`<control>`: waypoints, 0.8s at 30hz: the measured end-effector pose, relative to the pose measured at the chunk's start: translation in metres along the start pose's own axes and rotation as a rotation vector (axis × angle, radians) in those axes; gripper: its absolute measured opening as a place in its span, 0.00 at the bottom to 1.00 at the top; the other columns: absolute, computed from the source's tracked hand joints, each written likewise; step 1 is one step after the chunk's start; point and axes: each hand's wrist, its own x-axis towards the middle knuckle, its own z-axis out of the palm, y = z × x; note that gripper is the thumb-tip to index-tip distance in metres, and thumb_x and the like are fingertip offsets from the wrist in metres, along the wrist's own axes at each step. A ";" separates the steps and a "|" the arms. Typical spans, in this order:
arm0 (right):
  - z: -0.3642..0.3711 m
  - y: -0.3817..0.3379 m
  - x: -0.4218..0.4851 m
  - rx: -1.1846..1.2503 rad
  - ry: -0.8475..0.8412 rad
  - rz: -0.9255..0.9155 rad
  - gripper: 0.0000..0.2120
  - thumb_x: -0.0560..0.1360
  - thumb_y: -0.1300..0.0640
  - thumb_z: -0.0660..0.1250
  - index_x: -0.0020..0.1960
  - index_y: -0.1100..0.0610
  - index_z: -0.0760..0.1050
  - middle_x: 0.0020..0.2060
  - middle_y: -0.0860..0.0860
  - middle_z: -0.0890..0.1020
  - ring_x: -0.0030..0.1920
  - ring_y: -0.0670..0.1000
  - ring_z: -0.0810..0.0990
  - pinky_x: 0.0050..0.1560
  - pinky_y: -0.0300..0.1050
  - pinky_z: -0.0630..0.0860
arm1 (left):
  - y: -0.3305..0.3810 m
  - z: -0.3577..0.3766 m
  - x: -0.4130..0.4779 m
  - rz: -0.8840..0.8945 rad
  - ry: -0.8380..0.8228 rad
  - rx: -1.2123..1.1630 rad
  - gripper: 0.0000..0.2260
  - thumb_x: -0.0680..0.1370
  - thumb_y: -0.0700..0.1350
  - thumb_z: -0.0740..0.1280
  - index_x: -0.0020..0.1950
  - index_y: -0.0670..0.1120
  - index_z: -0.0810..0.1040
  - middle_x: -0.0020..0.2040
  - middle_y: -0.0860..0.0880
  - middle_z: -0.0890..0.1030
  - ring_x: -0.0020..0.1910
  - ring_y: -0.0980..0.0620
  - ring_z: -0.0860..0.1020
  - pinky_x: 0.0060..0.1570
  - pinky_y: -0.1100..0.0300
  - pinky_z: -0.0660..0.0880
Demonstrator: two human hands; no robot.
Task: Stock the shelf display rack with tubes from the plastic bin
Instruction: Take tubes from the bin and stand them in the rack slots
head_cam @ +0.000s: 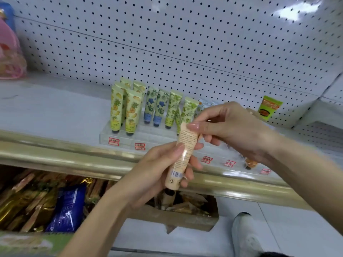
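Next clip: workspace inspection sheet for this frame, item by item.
Surface: white shelf, gold front edge.
Job's things: clear acrylic display rack holding printed tubes upright; peach plastic tube in hand.
Clutter: pink bag far left; green-orange tube standing apart.
Hands: left hand grips the peach tube's body; right hand pinches its top end.
Cables: nothing seen.
Surroundings: white pegboard; gold and blue packets below.

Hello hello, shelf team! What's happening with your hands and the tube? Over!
Left hand grips peach tube round its middle. Right hand pinches its top end. Tube not yet in rack; way there looks open.
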 end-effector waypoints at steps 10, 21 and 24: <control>-0.020 0.014 -0.033 0.062 0.114 0.091 0.13 0.63 0.51 0.71 0.42 0.60 0.80 0.35 0.54 0.82 0.35 0.48 0.80 0.36 0.37 0.79 | -0.021 0.023 0.018 -0.003 0.029 0.187 0.13 0.79 0.56 0.60 0.52 0.49 0.79 0.33 0.52 0.72 0.25 0.56 0.64 0.24 0.64 0.58; -0.039 0.019 -0.051 -0.054 0.280 0.317 0.11 0.68 0.60 0.75 0.48 0.62 0.78 0.34 0.58 0.85 0.32 0.51 0.84 0.39 0.47 0.82 | -0.039 0.041 0.032 0.131 0.150 0.606 0.05 0.79 0.50 0.62 0.54 0.58 0.72 0.37 0.63 0.77 0.32 0.63 0.73 0.31 0.71 0.66; -0.051 0.020 -0.059 -0.040 0.263 0.312 0.08 0.67 0.64 0.74 0.43 0.66 0.79 0.32 0.59 0.84 0.30 0.49 0.82 0.32 0.37 0.79 | -0.047 0.045 0.032 0.234 0.188 0.933 0.08 0.79 0.56 0.60 0.58 0.62 0.66 0.41 0.64 0.75 0.39 0.62 0.74 0.34 0.68 0.64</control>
